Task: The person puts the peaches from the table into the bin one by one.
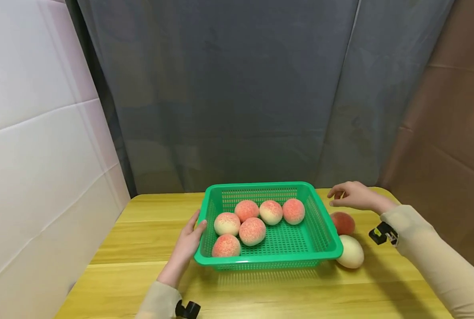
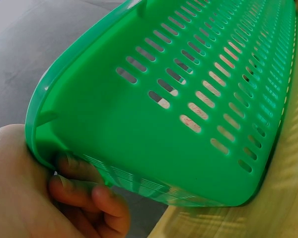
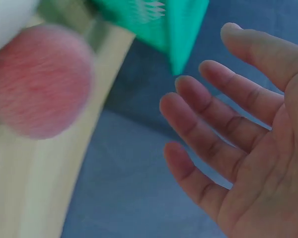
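A green slotted plastic basket (image 1: 318,235) sits at the middle of a yellow wooden table (image 1: 141,230). The left hand (image 1: 186,246) holds the basket's left rim near the front corner, at about 9 o'clock from the basket's centre. In the left wrist view the fingers (image 2: 84,191) curl under the rim lip while the thumb lies along the top edge, so the hand grips the basket.

Six peaches lie inside. Three form a back row: one at 11 o'clock (image 1: 246,210), one at 12 o'clock (image 1: 271,212) and one at 1 o'clock (image 1: 293,211). Nearer the front are one at 9 o'clock (image 1: 227,223), one at the centre (image 1: 252,231) and one at 7 o'clock (image 1: 226,246) against the front wall.

The right hand (image 1: 350,196) hovers above the table just past the basket's right back corner, at 2 o'clock. Its fingers (image 3: 223,124) are spread and relaxed, holding nothing.

Outside the basket, just beside its right wall at 3 o'clock, lies a loose peach (image 1: 342,223). A pale cream fruit (image 1: 350,251) lies in front of it at 4 o'clock, close to the basket's front right corner. Both are below and in front of the right hand.

A grey curtain (image 1: 229,88) hangs behind the table, with white panels (image 1: 33,133) to the left and brown cardboard (image 1: 448,110) to the right.
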The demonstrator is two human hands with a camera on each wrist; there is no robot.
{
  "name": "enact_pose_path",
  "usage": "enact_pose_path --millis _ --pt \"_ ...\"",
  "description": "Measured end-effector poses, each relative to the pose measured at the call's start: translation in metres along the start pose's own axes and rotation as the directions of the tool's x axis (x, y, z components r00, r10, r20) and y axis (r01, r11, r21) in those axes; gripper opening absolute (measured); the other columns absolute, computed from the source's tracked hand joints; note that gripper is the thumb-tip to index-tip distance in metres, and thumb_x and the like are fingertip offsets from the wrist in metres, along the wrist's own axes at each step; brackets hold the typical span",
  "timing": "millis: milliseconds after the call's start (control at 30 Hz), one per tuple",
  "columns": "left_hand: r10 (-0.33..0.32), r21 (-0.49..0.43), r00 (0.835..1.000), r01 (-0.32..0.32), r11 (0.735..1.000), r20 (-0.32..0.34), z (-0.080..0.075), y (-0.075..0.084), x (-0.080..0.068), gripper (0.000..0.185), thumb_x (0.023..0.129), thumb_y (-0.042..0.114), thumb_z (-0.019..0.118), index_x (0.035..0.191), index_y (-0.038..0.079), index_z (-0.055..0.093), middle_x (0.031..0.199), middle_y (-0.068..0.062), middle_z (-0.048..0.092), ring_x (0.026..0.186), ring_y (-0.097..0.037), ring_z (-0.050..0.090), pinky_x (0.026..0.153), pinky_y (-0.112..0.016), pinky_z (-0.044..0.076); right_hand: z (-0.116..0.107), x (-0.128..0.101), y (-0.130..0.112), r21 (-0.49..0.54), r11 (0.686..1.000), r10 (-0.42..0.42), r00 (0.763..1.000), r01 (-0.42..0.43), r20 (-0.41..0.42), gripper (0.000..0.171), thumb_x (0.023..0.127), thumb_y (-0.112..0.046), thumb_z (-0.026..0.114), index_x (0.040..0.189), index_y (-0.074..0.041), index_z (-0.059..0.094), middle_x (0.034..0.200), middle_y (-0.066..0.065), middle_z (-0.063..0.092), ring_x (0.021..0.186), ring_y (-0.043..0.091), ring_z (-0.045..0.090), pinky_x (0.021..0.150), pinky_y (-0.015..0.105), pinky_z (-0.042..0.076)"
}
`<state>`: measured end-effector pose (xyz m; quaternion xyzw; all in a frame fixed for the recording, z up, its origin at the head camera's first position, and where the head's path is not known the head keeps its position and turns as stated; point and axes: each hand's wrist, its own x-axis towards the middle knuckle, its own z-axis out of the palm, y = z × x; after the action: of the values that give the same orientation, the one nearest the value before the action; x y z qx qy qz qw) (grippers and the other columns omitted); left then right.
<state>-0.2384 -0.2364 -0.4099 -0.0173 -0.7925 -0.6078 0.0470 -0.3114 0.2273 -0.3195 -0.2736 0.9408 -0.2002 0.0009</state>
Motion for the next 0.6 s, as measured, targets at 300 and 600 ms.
enact_pose_path --millis 300,600 --pt "0.000 0.011 1.000 0.000 1.000 0.003 -0.001 0.000 -0.001 0.061 0.104 0.025 0.045 0.154 0.003 0.019 0.157 -0.021 0.019 0.143 -0.040 0.015 0.112 -0.057 0.019 0.022 -0.003 0.032 0.009 0.999 0.042 0.999 -0.042 0.017 0.033 0.081 -0.021 0.076 0.104 0.001 0.069 0.094 0.007 0.068 0.087 0.031 0.062 0.073 0.042 0.053" --pt "0.008 0.003 1.000 -0.008 1.000 0.010 -0.001 0.000 -0.001 0.061 0.105 0.026 0.044 0.154 0.003 0.018 0.157 -0.021 0.018 0.143 -0.041 0.015 0.111 -0.058 0.020 0.034 -0.007 0.037 0.051 0.991 0.117 0.981 -0.126 0.153 0.057 0.078 -0.022 0.079 0.120 0.010 0.058 0.107 0.022 0.061 0.094 0.036 0.060 0.080 0.049 0.051"
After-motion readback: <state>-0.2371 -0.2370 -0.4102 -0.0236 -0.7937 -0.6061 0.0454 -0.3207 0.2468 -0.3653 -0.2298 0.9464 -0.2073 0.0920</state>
